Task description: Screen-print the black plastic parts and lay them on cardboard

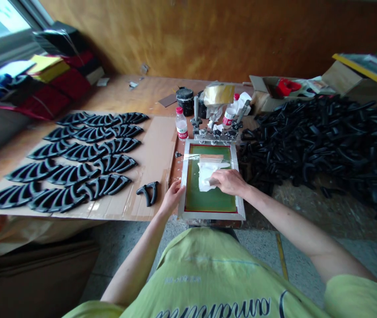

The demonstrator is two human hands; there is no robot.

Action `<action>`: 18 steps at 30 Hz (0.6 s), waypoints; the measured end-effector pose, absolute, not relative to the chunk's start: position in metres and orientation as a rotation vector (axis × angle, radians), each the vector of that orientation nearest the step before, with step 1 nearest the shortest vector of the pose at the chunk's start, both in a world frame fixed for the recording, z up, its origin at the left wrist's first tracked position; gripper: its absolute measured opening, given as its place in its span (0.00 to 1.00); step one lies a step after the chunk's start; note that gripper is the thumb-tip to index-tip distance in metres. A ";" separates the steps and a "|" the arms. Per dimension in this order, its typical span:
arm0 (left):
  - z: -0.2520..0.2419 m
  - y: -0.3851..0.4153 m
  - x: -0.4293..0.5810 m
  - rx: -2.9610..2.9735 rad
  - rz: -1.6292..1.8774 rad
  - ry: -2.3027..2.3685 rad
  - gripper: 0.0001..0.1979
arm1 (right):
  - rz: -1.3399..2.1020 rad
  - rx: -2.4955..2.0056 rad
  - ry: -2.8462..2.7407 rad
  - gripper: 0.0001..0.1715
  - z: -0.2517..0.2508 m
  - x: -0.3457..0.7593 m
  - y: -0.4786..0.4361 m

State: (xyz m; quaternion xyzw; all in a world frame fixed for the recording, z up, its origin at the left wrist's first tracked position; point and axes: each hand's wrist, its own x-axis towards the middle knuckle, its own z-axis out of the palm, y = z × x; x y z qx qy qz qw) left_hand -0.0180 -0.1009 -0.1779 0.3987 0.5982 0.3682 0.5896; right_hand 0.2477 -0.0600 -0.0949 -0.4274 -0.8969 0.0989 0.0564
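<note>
Right hand (230, 181) pinched on white cloth (204, 173) over green screen (208, 202); left hand (174, 194) at frame (215, 216) edge, can't tell if gripping; best steady frame, press evenly

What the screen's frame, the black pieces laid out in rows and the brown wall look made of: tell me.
Frame: probably aluminium, dull silver-grey, with straight ridges along its sides.
Black pieces: plastic or perhaps rubber, satin, going by soft highlights.
Brown wall: likely plywood, glossy, from its mottled grain and sheen.
</note>
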 end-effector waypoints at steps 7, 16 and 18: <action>-0.177 -0.102 -0.017 0.893 0.895 1.379 0.36 | 0.228 -1.190 -2.720 0.16 -0.125 0.246 -0.093; -0.120 -0.100 -0.020 0.866 0.931 1.333 0.38 | 0.264 -1.609 -2.168 0.33 -0.060 0.256 0.003; -0.096 -0.094 -0.018 0.872 1.020 1.317 0.30 | 0.277 -1.665 -2.005 0.27 -0.057 0.286 0.016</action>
